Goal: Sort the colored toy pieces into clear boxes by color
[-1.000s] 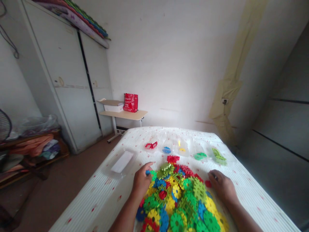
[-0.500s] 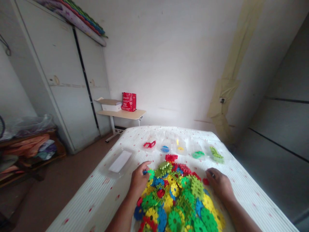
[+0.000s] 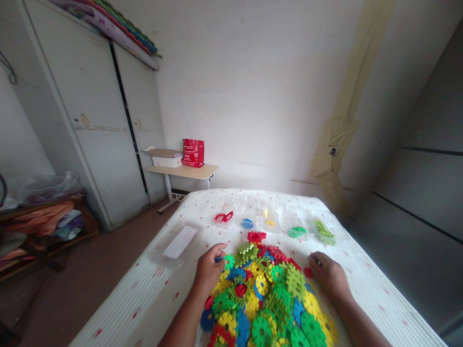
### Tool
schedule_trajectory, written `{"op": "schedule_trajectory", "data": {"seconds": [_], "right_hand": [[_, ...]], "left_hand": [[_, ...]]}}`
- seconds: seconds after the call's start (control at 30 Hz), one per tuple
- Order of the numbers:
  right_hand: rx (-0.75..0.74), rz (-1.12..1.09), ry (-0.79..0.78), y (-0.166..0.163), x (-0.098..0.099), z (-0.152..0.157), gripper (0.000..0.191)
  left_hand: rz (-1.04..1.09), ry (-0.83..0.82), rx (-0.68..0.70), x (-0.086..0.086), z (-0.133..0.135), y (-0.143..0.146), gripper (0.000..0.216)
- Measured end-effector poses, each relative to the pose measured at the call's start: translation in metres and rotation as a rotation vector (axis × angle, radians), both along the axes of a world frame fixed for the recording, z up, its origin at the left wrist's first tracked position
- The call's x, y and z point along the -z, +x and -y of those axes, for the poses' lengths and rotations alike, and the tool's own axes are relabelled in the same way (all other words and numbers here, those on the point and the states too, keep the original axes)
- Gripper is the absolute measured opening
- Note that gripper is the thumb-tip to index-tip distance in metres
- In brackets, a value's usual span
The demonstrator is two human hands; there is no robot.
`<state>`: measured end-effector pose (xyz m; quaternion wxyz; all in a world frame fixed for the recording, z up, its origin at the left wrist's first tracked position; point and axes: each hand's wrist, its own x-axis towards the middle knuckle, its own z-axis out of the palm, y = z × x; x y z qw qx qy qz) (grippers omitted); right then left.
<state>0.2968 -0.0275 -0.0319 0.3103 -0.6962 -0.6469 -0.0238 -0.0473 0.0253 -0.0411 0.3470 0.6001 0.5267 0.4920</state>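
Beside a multicoloured mound of notched plastic pieces (image 3: 261,285), the left hand (image 3: 209,269) pinches a blue plastic piece (image 3: 218,259), best gripped edge-on, while the right hand (image 3: 331,273) rests curled, its hold unclear.

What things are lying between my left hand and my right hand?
In the head view, a pile of coloured pieces lies between the left hand and right hand, with one red piece nearest the latter.

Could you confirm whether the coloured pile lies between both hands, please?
Yes, the left hand is left of the pile, the right hand right.
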Motion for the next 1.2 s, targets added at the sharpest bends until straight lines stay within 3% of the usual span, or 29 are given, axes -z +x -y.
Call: {"op": "schedule_trajectory", "data": {"seconds": [0.37,0.67,0.9,1.2], "right_hand": [[0.02,-0.003,-0.013,0.001,0.002,-0.001,0.034],[0.003,0.012,-0.015,0.003,0.003,0.001,0.035],[-0.001,-0.003,-0.014,0.0,-0.002,0.002,0.035],[0.007,0.005,-0.018,0.001,0.0,0.001,0.035]], "left_hand": [[0.053,-0.069,0.103,0.004,-0.003,-0.004,0.032],[0.044,-0.161,0.189,0.001,-0.003,-0.023,0.044],[-0.117,-0.105,0.169,0.008,-0.005,-0.034,0.062],[-0.419,-0.009,0.119,-0.001,0.001,-0.036,0.059]]}}
